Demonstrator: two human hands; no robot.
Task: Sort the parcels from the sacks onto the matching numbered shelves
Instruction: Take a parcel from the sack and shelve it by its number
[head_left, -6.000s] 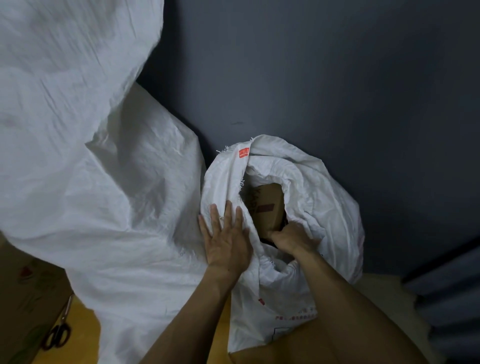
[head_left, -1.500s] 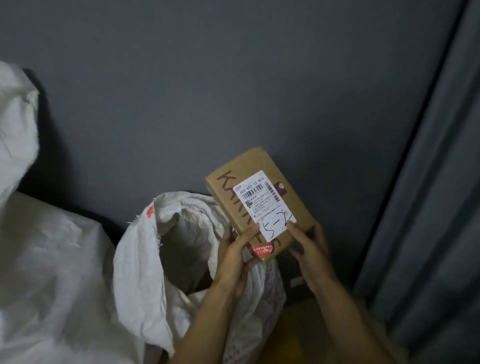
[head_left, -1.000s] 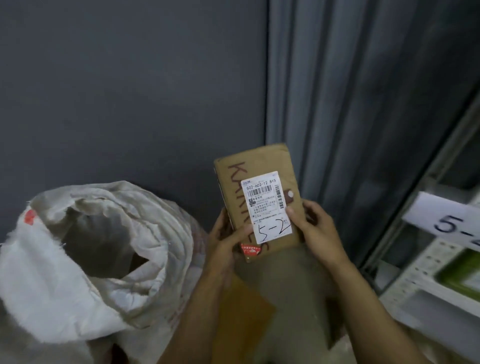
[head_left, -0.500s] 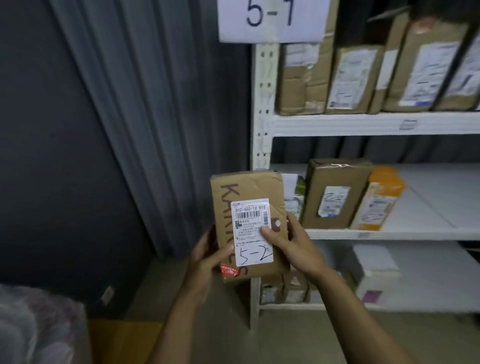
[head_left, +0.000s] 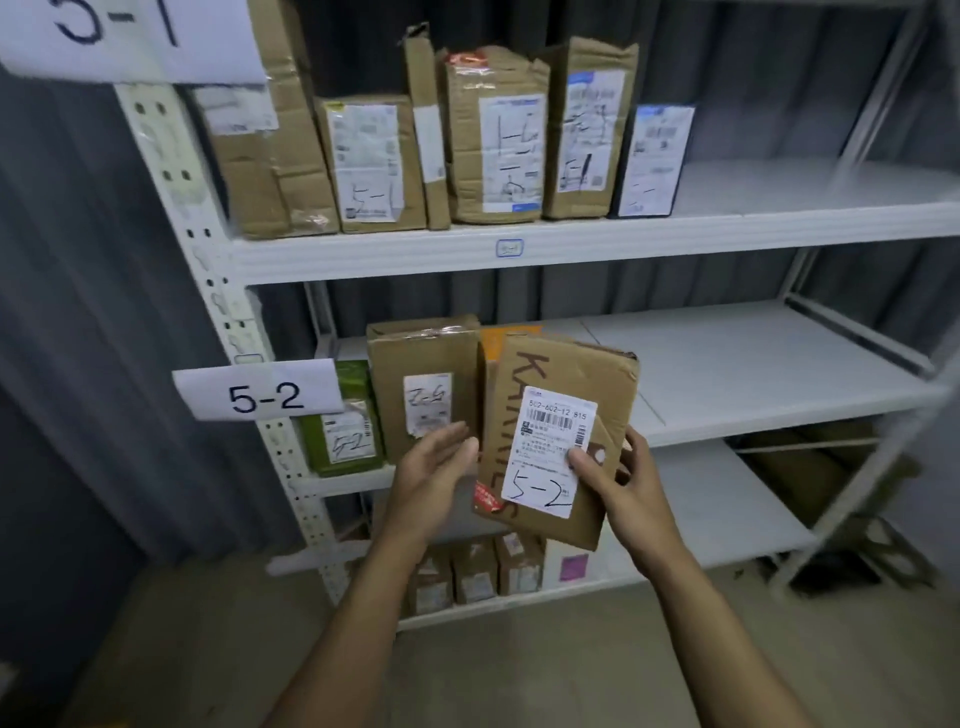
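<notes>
Head view: 5-2 parcel (head_left: 563, 374) at its shelf, not yet placed.
Your right hand (head_left: 621, 486) pinches it, thumb on the label (head_left: 545, 447); your left hand (head_left: 428, 480) is spread just left of that grip. Beyond the grip the 5-2 shelf (head_left: 753, 374) already holds a brown parcel (head_left: 421, 364).

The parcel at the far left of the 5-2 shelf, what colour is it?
Green. The far-left parcel shows best in the head view, the only one.
</notes>
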